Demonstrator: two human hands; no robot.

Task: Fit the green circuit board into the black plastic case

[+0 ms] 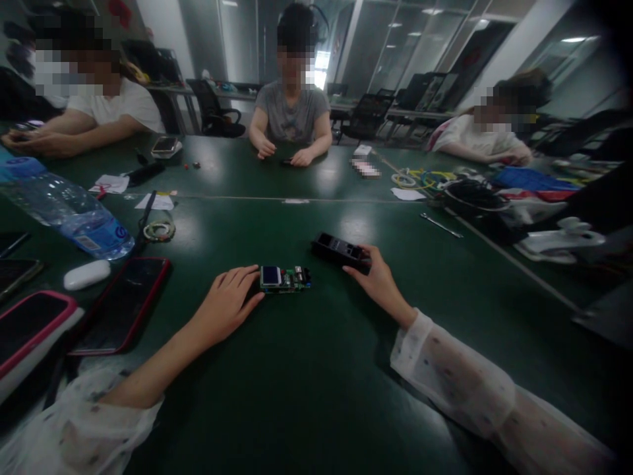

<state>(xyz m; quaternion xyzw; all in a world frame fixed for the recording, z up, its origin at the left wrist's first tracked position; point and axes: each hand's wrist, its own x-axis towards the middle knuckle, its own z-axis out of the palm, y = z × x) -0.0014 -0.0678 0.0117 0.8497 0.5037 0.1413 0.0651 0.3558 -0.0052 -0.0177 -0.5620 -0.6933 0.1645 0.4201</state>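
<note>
A small green circuit board (pixel 285 278) with a little screen at its left end lies on the dark green table (pixel 306 369). My left hand (pixel 228 300) has its fingertips and thumb on the left end of the board. To the right of the board, my right hand (pixel 374 277) grips the right end of a black oblong casing (pixel 340 249), thumb on the near side and fingers on the far side. Board and casing are apart from each other.
At the left are a red-edged phone (pixel 121 307), a white case (pixel 87 274), a pink-rimmed device (pixel 34 330) and a water bottle (pixel 74 211). A wrench (pixel 441 225) and cables (pixel 425 178) lie at the right. Several people sit across the table.
</note>
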